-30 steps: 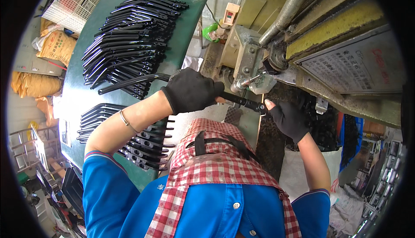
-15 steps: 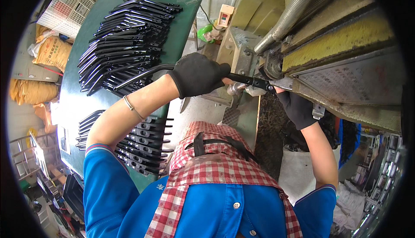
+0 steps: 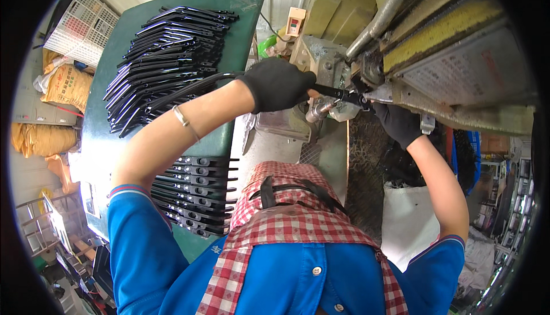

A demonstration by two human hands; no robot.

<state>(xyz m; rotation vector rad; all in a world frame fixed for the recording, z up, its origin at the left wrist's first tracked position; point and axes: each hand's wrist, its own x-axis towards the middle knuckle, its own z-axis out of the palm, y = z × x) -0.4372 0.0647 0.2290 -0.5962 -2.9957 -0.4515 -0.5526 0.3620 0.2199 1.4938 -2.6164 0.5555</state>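
My left hand (image 3: 279, 86), in a black glove with bare fingertips, is closed round a black bent tube (image 3: 330, 90). The tube's bent end reaches left over the green table, while its fitting end (image 3: 363, 102) sits at the edge of a yellow-green machine (image 3: 421, 93). At that end is my gloved right hand (image 3: 395, 123), close against the machine; its fingers are mostly hidden. Just below the tube, a metal rod with a rounded end (image 3: 318, 110) sticks out from the machine.
On the green table (image 3: 243, 6) to the left lie a pile of black bent tubes (image 3: 166, 57) and a stack of black parts with holes (image 3: 197, 192). Behind are a white crate (image 3: 86, 26) and a switch box (image 3: 295, 22). A pale sack (image 3: 407, 215) stands at lower right.
The whole view has shifted slightly. Both hands and the tube sit a little higher and further right in the picture, and the tube's fitting end looks turned about its length.
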